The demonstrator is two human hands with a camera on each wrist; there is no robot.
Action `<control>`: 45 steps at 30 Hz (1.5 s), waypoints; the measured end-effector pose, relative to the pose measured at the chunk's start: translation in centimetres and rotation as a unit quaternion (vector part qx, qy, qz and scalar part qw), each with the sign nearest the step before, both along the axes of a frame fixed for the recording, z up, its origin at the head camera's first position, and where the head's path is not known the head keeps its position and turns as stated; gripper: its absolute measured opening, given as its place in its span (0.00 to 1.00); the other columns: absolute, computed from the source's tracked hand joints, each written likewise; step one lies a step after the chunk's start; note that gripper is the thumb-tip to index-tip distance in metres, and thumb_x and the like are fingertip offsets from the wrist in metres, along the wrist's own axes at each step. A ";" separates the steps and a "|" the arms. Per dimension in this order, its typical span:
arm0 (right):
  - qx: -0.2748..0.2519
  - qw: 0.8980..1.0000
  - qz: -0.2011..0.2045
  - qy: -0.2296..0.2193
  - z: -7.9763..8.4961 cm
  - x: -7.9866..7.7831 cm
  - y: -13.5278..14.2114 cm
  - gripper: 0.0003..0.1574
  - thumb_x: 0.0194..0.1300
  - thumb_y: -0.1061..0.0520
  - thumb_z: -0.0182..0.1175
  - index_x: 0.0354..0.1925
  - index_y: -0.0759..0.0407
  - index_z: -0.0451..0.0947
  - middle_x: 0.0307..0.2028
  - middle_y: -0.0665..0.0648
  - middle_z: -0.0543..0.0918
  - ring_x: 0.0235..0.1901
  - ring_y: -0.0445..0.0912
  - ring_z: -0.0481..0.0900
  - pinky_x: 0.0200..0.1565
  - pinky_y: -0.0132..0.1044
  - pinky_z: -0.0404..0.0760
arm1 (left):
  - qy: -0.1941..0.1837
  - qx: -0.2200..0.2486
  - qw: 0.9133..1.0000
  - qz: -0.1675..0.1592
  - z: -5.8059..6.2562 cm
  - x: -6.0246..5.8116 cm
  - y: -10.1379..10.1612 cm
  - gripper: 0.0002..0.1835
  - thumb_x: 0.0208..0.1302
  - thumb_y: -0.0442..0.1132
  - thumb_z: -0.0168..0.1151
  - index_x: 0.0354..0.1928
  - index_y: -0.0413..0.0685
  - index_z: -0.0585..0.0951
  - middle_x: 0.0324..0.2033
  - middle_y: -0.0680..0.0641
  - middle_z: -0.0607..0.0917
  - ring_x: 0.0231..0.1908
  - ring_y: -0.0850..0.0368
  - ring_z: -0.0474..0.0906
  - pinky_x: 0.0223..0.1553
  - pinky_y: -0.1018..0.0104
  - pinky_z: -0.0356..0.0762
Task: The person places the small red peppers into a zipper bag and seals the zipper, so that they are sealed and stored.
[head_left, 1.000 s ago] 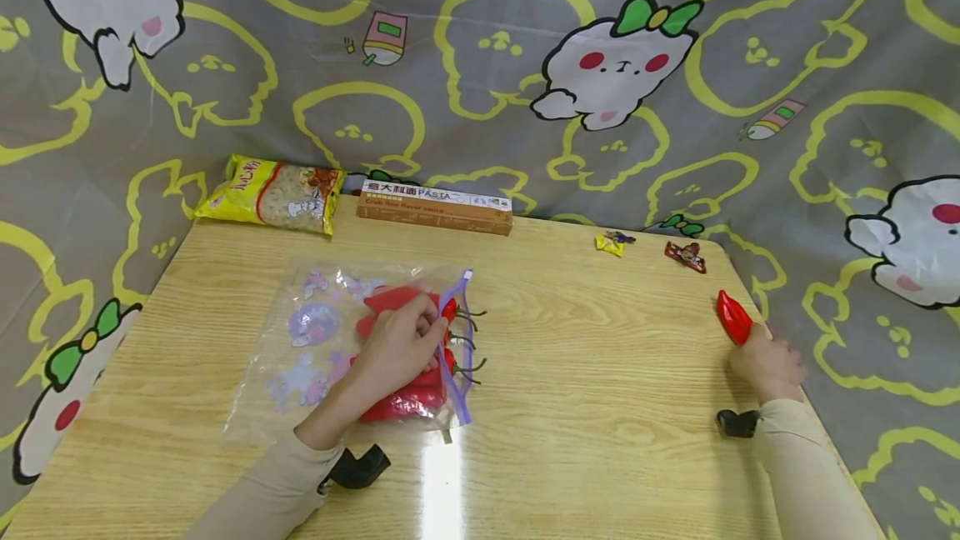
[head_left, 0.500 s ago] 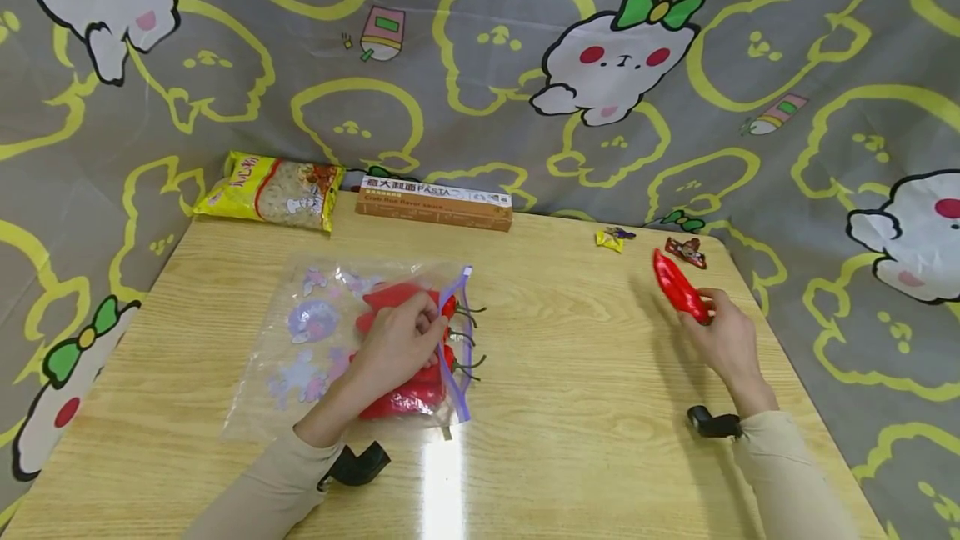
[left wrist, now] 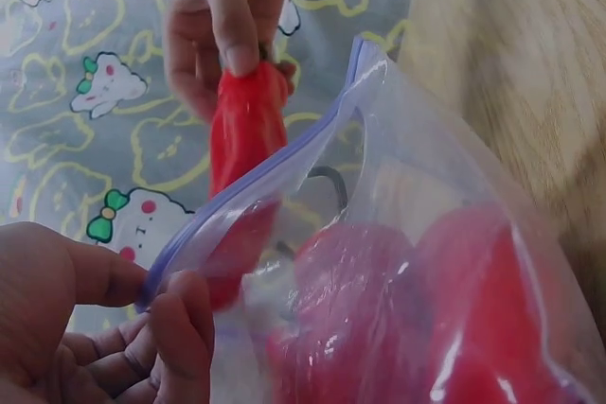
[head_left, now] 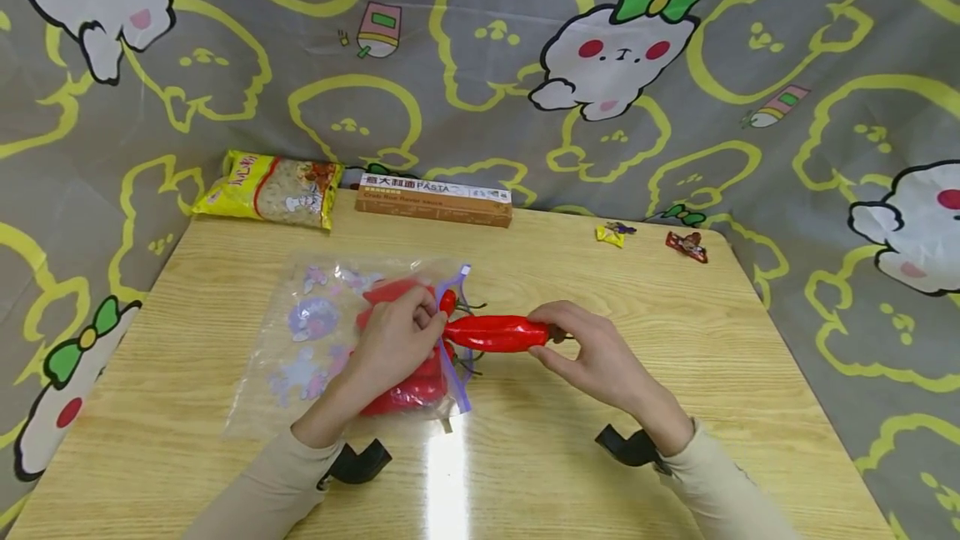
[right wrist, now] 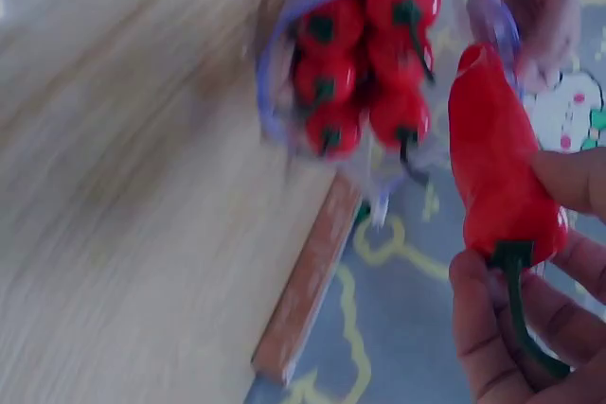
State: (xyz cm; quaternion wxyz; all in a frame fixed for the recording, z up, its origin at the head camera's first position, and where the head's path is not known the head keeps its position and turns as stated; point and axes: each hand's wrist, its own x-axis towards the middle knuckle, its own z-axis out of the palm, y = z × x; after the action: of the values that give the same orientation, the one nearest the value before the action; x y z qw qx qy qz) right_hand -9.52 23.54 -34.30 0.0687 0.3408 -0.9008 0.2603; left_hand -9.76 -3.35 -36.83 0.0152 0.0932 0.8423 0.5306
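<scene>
A clear zip bag point(head_left: 262, 348) with a purple zip edge lies at the left of the table, its mouth facing right. My left hand point(head_left: 397, 340) pinches the upper edge of that mouth, as the left wrist view shows. Several red chili peppers point(right wrist: 327, 78) with green stems fill the bag, stem ends at the opening. In my right hand point(head_left: 600, 357) is another red chili pepper point(head_left: 495, 333), gripped near its stem end. Its tip points left, right at the bag's mouth and close to my left fingers; in the left wrist view its lower part shows through the plastic.
At the back left stand a yellow food packet point(head_left: 273, 190) and a brown and white pasta box point(head_left: 433, 202). A small yellow wrapped candy point(head_left: 610, 235) and a dark red one point(head_left: 687, 246) lie at the back right. A patterned cloth point(head_left: 480, 65) hangs behind the wooden table point(head_left: 637, 282).
My right hand has lifted the chili pepper from the table's right edge and carried it left to the bag's mouth, turning it tip-left. My left hand has stayed at the bag.
</scene>
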 end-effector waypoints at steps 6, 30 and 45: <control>-0.007 1.000 0.006 0.015 -0.9 -0.3 -2.5 0.20 0.55 0.54 0.66 0.48 0.53 0.77 0.46 0.49 0.77 0.36 0.39 0.75 0.35 0.34 0.78 | 0.004 -0.001 1.000 0.001 0.1 0.1 0.1 0.04 0.61 0.39 0.57 0.33 0.47 0.75 0.18 0.54 0.79 0.14 0.63 0.75 0.20 0.67 0.73; -0.046 0.993 0.092 0.056 -3.6 -0.6 -8.9 0.14 0.61 0.61 0.60 0.47 0.58 0.77 0.47 0.53 0.78 0.47 0.41 0.77 0.46 0.26 0.76 | 0.041 -0.007 0.999 0.003 0.3 0.3 -0.1 0.04 0.61 0.40 0.57 0.32 0.49 0.74 0.18 0.56 0.79 0.15 0.66 0.75 0.22 0.70 0.74; -0.050 0.997 -0.045 0.023 -2.6 -0.7 -1.0 0.15 0.65 0.58 0.55 0.50 0.56 0.76 0.42 0.49 0.80 0.41 0.42 0.78 0.39 0.39 0.78 | 0.068 -0.036 0.997 -0.028 0.1 1.9 2.0 0.04 0.58 0.37 0.57 0.27 0.51 0.73 0.18 0.60 0.76 0.17 0.67 0.70 0.21 0.71 0.71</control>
State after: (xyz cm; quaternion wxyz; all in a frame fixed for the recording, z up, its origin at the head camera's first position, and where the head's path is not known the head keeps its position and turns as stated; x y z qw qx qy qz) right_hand -10.25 22.55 -36.91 0.1180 0.3020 -0.8992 0.2936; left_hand -7.87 -1.34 -36.70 -0.0234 0.1522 0.8569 0.4919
